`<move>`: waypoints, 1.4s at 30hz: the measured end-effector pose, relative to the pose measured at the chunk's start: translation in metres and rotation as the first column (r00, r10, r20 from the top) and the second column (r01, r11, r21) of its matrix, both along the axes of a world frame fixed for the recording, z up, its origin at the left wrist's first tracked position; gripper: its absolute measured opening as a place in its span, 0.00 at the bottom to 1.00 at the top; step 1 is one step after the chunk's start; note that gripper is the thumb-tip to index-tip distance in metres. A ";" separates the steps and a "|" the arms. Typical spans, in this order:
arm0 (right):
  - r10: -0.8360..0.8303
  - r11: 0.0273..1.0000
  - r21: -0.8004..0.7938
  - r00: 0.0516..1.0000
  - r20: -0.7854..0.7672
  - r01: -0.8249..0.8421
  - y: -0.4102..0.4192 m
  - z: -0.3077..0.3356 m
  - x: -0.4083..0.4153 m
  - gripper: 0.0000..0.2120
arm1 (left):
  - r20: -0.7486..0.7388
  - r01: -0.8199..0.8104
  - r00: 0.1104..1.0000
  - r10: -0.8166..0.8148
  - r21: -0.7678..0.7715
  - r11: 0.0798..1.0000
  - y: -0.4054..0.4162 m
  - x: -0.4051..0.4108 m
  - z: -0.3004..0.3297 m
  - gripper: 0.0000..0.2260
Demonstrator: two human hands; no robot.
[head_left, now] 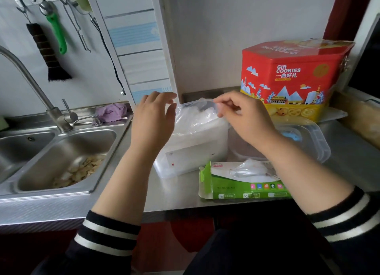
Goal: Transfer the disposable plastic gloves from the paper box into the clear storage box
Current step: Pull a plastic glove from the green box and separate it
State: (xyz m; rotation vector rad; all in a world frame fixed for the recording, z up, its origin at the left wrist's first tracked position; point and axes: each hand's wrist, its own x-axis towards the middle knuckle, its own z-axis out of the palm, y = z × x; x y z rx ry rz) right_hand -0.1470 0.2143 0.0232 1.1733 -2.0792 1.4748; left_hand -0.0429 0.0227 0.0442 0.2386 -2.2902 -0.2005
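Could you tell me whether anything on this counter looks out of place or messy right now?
Yes: the sink basin holds a heap of pale scraps near its front. On the counter, the green paper box lies flat with its end flap torn open, a glove poking from its top slot.

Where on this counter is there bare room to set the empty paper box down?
Bare steel lies between the sink and the clear storage box, along the front edge. Another patch is right of the lid. Around the paper box and cookie tin it is crowded.
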 end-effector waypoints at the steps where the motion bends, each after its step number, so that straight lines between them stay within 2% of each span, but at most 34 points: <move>1: 0.011 1.000 -0.005 1.000 0.025 -0.011 0.011 -0.004 0.007 0.05 | -0.135 0.078 0.988 -0.075 0.017 0.997 0.016 0.004 -0.006 0.11; 2: 0.021 0.999 0.037 0.997 0.077 -0.024 0.020 -0.007 0.013 0.03 | -0.225 0.154 0.964 -0.145 0.024 0.988 0.031 0.008 -0.011 0.10; 4: -0.013 0.962 0.267 0.971 0.240 -0.053 0.037 -0.020 0.018 0.06 | -0.252 0.294 0.926 -0.282 0.010 0.956 0.061 0.013 -0.032 0.09; 6: -0.075 0.839 0.524 0.923 0.376 -0.145 0.052 -0.035 0.022 0.16 | -0.131 0.380 0.919 -0.372 0.039 0.924 0.081 0.015 -0.054 0.12; 7: -0.090 0.769 0.609 0.909 0.407 -0.196 0.058 -0.042 0.024 0.21 | -0.030 0.400 0.916 -0.399 0.113 0.910 0.087 0.014 -0.066 0.16; 8: -0.093 0.715 0.663 0.909 0.406 -0.223 0.061 -0.049 0.026 0.22 | 0.076 0.397 0.905 -0.418 0.204 0.895 0.091 0.013 -0.076 0.21; 9: -0.102 0.696 0.689 0.921 0.375 -0.204 0.064 -0.056 0.028 0.18 | 0.167 0.383 0.883 -0.438 0.283 0.879 0.094 0.012 -0.087 0.26; 11: -0.141 0.766 0.637 0.947 0.287 -0.079 0.064 -0.066 0.032 0.07 | 0.282 0.363 0.832 -0.478 0.377 0.852 0.097 0.009 -0.107 0.33; 13: -0.159 0.863 0.505 0.947 0.280 -0.005 0.062 -0.074 0.036 0.04 | 0.288 0.353 0.812 -0.508 0.450 0.820 0.098 0.008 -0.122 0.34; 15: -0.146 0.919 0.393 0.942 0.303 0.016 0.062 -0.082 0.037 0.07 | 0.236 0.347 0.831 -0.504 0.488 0.801 0.099 0.006 -0.129 0.31; 18: -0.124 0.974 0.224 0.922 0.366 0.042 0.062 -0.093 0.034 0.12 | 0.229 0.350 0.845 -0.483 0.447 0.824 0.098 0.004 -0.134 0.26; 21: -0.091 0.996 0.049 0.881 0.464 0.077 0.062 -0.095 0.030 0.10 | 0.245 0.338 0.845 -0.475 0.442 0.831 0.098 0.004 -0.135 0.25; 23: -0.064 0.996 0.090 0.875 0.480 0.023 0.063 -0.092 0.032 0.08 | 0.230 0.342 0.846 -0.481 0.458 0.821 0.099 0.005 -0.134 0.26; 26: -0.129 0.931 0.366 0.922 0.366 -0.015 0.065 -0.094 0.038 0.07 | 0.210 0.358 0.843 -0.496 0.469 0.807 0.100 0.007 -0.132 0.32; 28: -0.180 0.893 0.451 0.932 0.315 0.020 0.065 -0.097 0.040 0.06 | 0.219 0.361 0.835 -0.504 0.473 0.804 0.101 0.007 -0.131 0.36; 30: -0.205 0.896 0.442 0.926 0.317 0.047 0.064 -0.096 0.042 0.03 | 0.236 0.360 0.829 -0.506 0.467 0.808 0.100 0.007 -0.131 0.38; 33: -0.207 0.905 0.421 0.921 0.330 0.053 0.062 -0.094 0.041 0.07 | 0.249 0.353 0.830 -0.500 0.460 0.815 0.101 0.007 -0.131 0.39; 36: -0.170 0.949 0.315 0.887 0.430 0.029 0.061 -0.093 0.041 0.09 | 0.246 0.348 0.838 -0.488 0.448 0.824 0.103 0.008 -0.129 0.38; 42: -0.100 0.995 0.059 0.791 0.603 0.081 0.065 -0.089 0.040 0.07 | 0.235 0.342 0.851 -0.470 0.432 0.834 0.105 0.011 -0.128 0.37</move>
